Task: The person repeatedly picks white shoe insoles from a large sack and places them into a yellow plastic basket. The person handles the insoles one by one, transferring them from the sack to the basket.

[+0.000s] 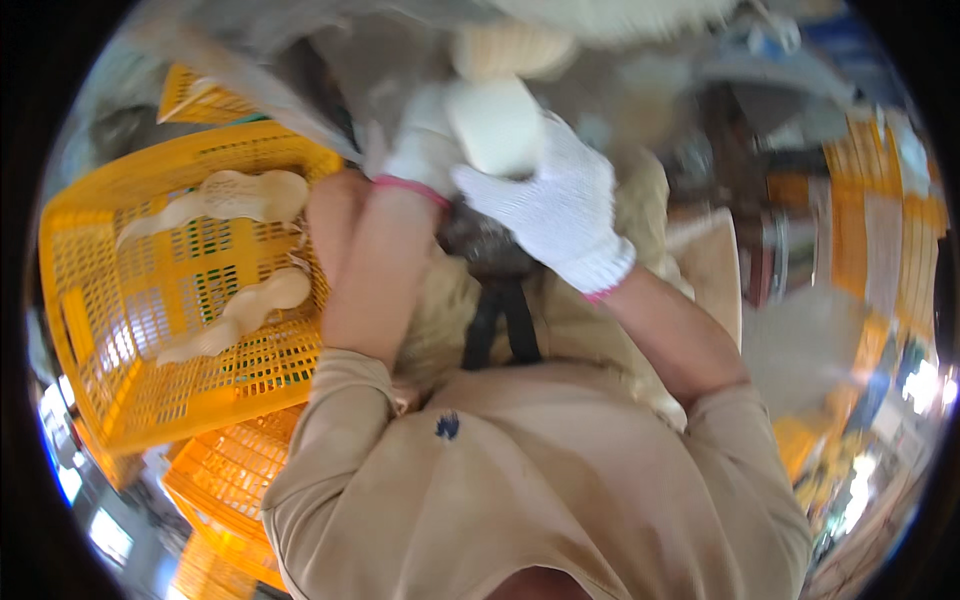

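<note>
Both of my hands wear white knitted gloves with pink cuff edges. Between them is a smooth, pale, rounded piece [495, 127], blurred by motion. My right hand [570, 205] is closed around its right side, its thumb reaching along the lower edge. On the piece's left side is my left hand [422, 145], touching or very close to it; its fingers are hidden and smeared. Just beyond lies another pale rounded shape [515, 50], too blurred to name. At my left, a yellow plastic basket [95, 330] holds pale, wavy-edged pieces [255, 195] with rounded lobes.
More orange-yellow crates [235, 475] stand below the basket, with another [205, 100] behind it. Stacked yellow crates [865, 235] rise at the right. A grey, blurred machine-like surface [370, 65] lies in front of me. A pale board or panel [712, 265] stands beside my right knee.
</note>
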Motion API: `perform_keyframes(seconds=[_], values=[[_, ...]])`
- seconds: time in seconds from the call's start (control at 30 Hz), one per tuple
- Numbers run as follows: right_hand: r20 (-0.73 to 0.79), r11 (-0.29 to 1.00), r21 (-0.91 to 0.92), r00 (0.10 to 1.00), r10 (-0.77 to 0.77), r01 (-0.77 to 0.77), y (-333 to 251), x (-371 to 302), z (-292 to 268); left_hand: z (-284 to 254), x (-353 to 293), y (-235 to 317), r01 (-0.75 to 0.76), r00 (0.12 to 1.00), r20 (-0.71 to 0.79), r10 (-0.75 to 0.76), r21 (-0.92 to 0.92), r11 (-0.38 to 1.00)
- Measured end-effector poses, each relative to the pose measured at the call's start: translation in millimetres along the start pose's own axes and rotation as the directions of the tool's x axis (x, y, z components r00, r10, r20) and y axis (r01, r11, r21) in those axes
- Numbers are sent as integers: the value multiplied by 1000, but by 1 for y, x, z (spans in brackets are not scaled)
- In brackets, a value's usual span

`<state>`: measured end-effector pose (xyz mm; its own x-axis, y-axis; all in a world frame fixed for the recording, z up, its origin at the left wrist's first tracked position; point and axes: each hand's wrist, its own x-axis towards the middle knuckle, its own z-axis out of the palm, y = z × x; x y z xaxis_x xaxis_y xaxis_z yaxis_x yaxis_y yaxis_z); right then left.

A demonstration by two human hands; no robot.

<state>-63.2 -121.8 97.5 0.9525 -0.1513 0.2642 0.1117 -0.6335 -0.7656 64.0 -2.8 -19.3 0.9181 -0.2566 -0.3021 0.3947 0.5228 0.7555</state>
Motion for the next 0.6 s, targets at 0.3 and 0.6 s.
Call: perform_keyframes(seconds=[0.3,0.6], values=[[97,986,1,981,168,-169,5,39,10,34,-22,-16,-95,984,-180,6,-491,866],[239,927,345,969,62,-145,23,23,0,2,-7,-27,19,987,160,4,-140,990]])
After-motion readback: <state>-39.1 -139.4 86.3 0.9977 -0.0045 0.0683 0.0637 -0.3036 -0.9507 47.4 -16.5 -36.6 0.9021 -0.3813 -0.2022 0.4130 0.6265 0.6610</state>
